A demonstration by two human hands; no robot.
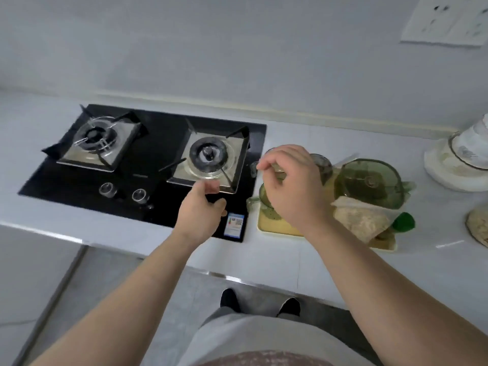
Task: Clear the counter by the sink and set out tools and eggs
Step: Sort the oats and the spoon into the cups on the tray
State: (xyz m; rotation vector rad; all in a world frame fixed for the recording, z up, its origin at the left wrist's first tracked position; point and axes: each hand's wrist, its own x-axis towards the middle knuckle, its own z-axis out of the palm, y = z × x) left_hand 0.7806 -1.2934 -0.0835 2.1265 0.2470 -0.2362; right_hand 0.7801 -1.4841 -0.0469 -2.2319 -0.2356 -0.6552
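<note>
Forearms [369, 262] lead out: right hand [290, 186], curled, grip unclear, directly above the tray [280, 229]; left hand [203, 210], loose, empty, farther left.

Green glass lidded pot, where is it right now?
Head view: the green glass lidded pot stands on the pale yellow tray, right of the black gas hob, beside the right hand.

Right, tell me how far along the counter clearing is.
Done: nothing visibly; no eggs or tools are set out in view. In hand: the right hand reaches over the yellow tray of green glassware, though whether it grips anything is unclear; the left hand hovers empty over the hob. Left: the tray, its glassware and the cloth on it all sit on the counter, to be cleared.
</note>
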